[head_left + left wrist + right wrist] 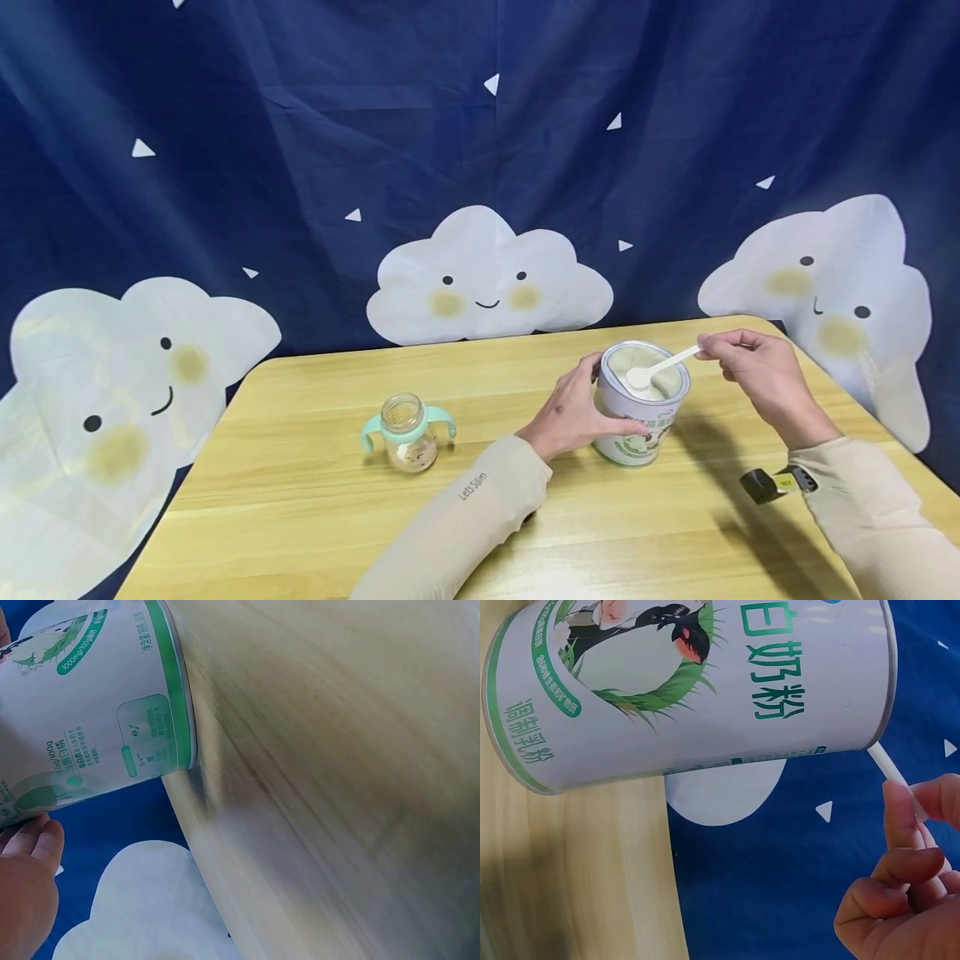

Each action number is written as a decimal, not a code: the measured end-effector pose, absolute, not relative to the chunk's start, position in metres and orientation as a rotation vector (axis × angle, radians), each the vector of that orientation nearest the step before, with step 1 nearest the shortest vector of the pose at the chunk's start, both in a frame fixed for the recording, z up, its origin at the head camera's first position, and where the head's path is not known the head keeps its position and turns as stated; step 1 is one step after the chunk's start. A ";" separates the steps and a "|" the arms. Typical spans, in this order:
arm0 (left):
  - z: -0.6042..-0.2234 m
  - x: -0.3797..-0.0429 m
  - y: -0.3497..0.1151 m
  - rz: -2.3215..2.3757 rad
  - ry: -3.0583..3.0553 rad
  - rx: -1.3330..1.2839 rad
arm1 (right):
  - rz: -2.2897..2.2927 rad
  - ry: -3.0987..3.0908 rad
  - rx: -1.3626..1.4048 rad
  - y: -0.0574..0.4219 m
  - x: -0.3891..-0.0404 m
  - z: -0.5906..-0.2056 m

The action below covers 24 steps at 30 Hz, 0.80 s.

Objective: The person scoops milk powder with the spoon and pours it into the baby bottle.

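Observation:
A white milk powder can (630,429) with a green bottom band and a cow picture stands without a lid at the table's right. My left hand (572,414) grips its left side, thumb across the front and fingers round the back. Between thumb and fingertips my right hand (761,373) pinches the handle end of a white scoop (671,360). The scoop's bowl lies inside the can's mouth, over the pale powder. In the right wrist view, the can hides all but the scoop's handle (889,766).
Left of the can stands a clear baby bottle (411,454), capless, with a mint-green collar and two handles. Both stand on a light wooden table (300,492). Behind its far edge hangs a dark blue curtain (420,150) with smiling clouds.

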<state>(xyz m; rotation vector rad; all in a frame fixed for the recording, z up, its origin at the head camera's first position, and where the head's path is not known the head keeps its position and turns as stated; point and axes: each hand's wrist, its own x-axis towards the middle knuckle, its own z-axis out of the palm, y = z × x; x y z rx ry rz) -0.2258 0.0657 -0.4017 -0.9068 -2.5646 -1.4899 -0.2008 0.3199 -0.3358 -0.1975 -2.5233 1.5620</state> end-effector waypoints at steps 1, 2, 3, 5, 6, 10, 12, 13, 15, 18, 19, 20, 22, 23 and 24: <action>-0.402 -0.226 0.066 -1.492 -2.565 -0.906 | 1.566 -2.518 -0.193 0.320 -0.201 -0.336; -0.402 -0.226 0.065 -1.494 -2.566 -0.905 | 1.569 -2.513 -0.193 0.320 -0.201 -0.335; -0.402 -0.226 0.065 -1.490 -2.568 -0.904 | 1.577 -2.505 -0.191 0.320 -0.202 -0.335; -0.402 -0.227 0.065 -1.496 -2.567 -0.901 | 1.595 -2.491 -0.189 0.320 -0.202 -0.334; -0.402 -0.227 0.066 -1.499 -2.565 -0.900 | 1.607 -2.481 -0.189 0.319 -0.202 -0.334; -0.403 -0.227 0.066 -1.509 -2.558 -0.900 | 1.650 -2.447 -0.182 0.318 -0.202 -0.334; -0.403 -0.228 0.066 -1.508 -2.556 -0.903 | 1.660 -2.440 -0.181 0.318 -0.203 -0.333; -0.403 -0.228 0.065 -1.507 -2.556 -0.904 | 1.666 -2.436 -0.179 0.318 -0.203 -0.333; -0.403 -0.228 0.065 -1.501 -2.555 -0.905 | 1.679 -2.429 -0.177 0.318 -0.204 -0.332; -0.403 -0.228 0.065 -1.488 -2.563 -0.903 | 1.706 -2.408 -0.173 0.317 -0.204 -0.331; -0.403 -0.228 0.065 -1.481 -2.569 -0.902 | 1.711 -2.404 -0.171 0.317 -0.204 -0.330; -0.402 -0.228 0.064 -1.471 -2.579 -0.899 | 1.710 -2.404 -0.174 0.317 -0.204 -0.330; -0.401 -0.228 0.063 -1.453 -2.599 -0.893 | 1.723 -2.395 -0.172 0.318 -0.205 -0.329; -0.401 -0.227 0.063 -1.445 -2.608 -0.892 | 1.729 -2.390 -0.171 0.318 -0.205 -0.328; -0.400 -0.227 0.062 -1.435 -2.620 -0.893 | 1.737 -2.386 -0.168 0.318 -0.205 -0.328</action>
